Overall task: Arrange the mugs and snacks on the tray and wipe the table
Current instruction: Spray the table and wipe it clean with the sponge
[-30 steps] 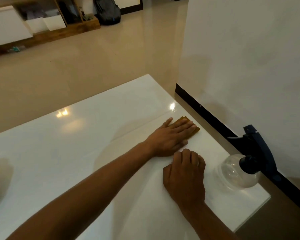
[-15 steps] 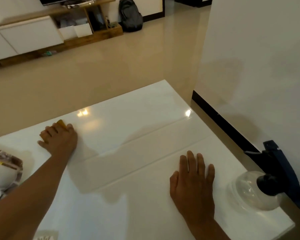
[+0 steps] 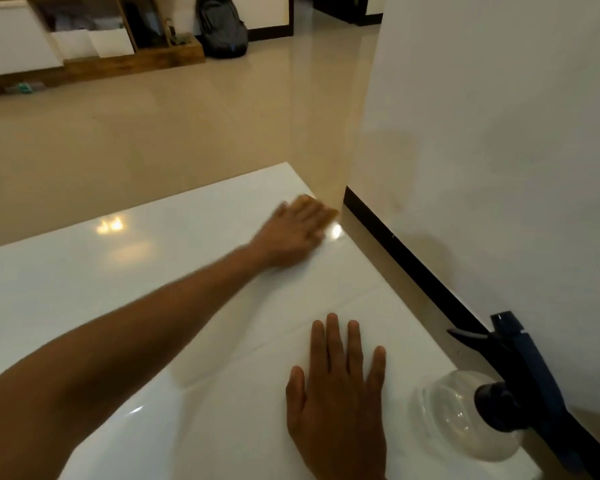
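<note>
My left hand [image 3: 297,232] lies flat near the far right edge of the glossy white table [image 3: 84,289], pressing a yellow-brown cloth [image 3: 332,213] whose edge peeks out past the fingertips. The hand is blurred by motion. My right hand [image 3: 340,386] rests palm down on the table near the front right, fingers straight and spread, holding nothing. No mugs, snacks or tray are in view.
A clear spray bottle [image 3: 461,414] with a dark blue trigger head [image 3: 520,362] stands at the table's right front corner, just right of my right hand. A white wall [image 3: 499,133] with a black skirting runs along the right. Beige floor lies beyond the table's far edge.
My left hand has swept the cloth from the far left of the table across to its far right edge. My right hand has stayed flat in place.
</note>
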